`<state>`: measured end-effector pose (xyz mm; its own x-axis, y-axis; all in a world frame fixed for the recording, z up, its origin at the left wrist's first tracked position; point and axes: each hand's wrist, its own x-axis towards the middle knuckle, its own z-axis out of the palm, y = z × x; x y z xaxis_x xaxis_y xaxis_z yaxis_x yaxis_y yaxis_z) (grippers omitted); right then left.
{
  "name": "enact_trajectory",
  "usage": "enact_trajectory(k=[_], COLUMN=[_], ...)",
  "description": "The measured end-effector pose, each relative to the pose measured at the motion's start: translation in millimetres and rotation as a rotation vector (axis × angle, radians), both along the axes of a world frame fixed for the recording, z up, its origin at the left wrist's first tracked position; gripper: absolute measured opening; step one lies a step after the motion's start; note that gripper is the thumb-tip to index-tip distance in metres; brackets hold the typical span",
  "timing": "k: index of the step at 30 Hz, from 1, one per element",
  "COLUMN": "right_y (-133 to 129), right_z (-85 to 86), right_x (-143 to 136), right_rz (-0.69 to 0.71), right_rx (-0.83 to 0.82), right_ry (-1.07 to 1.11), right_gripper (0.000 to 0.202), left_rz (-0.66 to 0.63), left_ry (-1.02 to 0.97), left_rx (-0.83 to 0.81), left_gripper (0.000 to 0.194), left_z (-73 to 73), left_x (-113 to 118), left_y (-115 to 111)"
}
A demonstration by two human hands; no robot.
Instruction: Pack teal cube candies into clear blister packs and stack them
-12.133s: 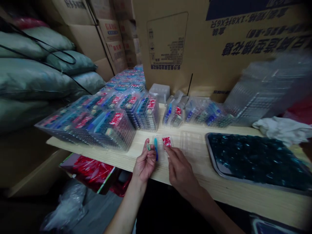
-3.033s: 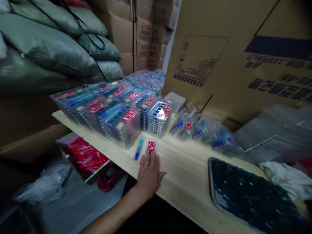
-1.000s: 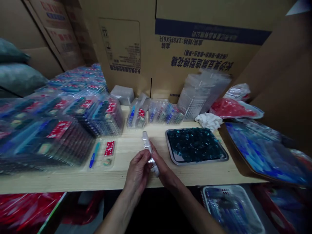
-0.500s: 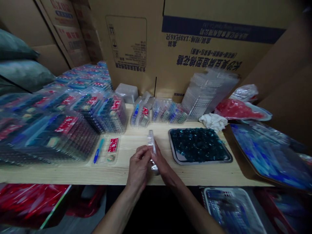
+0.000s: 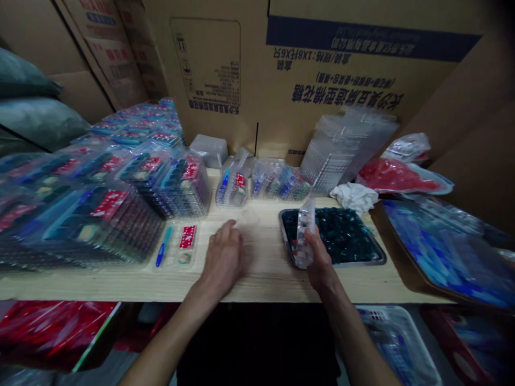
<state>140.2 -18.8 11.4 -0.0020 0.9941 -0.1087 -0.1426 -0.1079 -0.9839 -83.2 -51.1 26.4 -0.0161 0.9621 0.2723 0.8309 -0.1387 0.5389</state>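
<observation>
Big carton (image 5: 257, 75) behind the surface (image 5: 257, 284): upside-down Chinese print, "1X8托X6只" legible, blue band across the top. Red lettering on stacked cartons at left (image 5: 107, 53), too blurred to read.

Right hand (image 5: 317, 252) grips a clear plastic tray (image 5: 306, 230), fingers closed on its lower part; tray is tilted up over the left end of the metal tray (image 5: 384, 261) of dark teal pieces (image 5: 341, 230). Left hand (image 5: 225, 254) is low over the surface, fingers loosely curled; can't tell if it holds anything. Something clear and blurred sits just beyond its fingertips.

Filled pack (image 5: 173, 254) lies left of it: blue pen, red-white packet. Packed stacks (image 5: 108, 225) crowd the left; white cloth (image 5: 354, 197) behind the metal tray.
</observation>
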Motion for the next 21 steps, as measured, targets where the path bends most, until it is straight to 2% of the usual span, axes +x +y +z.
enact_trajectory(k=[2,3,5,6,8,10,12,14,17,21], right_y=[-4.6,-7.8,-15.2,-19.1,-26.4,-32.3,-36.9,-40.1,-42.7,-42.7], right_z=[5.7,8.0,10.4,10.1,6.7,0.4,-7.5,-15.7,-26.2,-31.5], right_x=[-0.8,-2.6,-7.1,-9.5,-15.0,-22.4,-31.4,-40.0,-48.1,-50.8], right_rz=[-0.009,-0.002,0.049,0.072,0.100,0.117,0.156,0.225,0.292,0.310], right_rx=[0.003,0.000,-0.012,-0.022,-0.042,-0.053,-0.048,-0.050,-0.050,-0.036], right_ry=[0.013,0.024,0.045,0.063,0.099,0.118,0.134,0.182,0.268,0.271], right_gripper=[0.076,0.075,0.074,0.074,0.074,0.074,0.073,0.071,0.063,0.057], left_rz=[-0.038,-0.037,0.035,0.097,0.167,0.093,-0.031,-0.045,0.052,0.100], left_ry=[0.286,0.365,0.391,0.333,0.048,-0.437,-0.970,-1.343,-1.558,-1.582], left_rx=[-0.132,-0.201,-0.269,-0.246,-0.122,-0.076,-0.207,-0.345,-0.404,-0.423], left_gripper=[0.028,0.030,0.027,0.023,0.017,0.019,0.028,0.034,0.038,0.038], left_z=[-12.0,-18.0,-26.2,-27.1,-21.8,-9.5,4.0,13.3,16.1,11.8], left_x=[10.8,15.0,20.0,21.8,27.1,37.5,51.8,64.7,72.7,67.5], left_y=[5.0,8.4,14.5,16.1,14.4,6.1,-5.2,-14.2,-18.9,-17.7])
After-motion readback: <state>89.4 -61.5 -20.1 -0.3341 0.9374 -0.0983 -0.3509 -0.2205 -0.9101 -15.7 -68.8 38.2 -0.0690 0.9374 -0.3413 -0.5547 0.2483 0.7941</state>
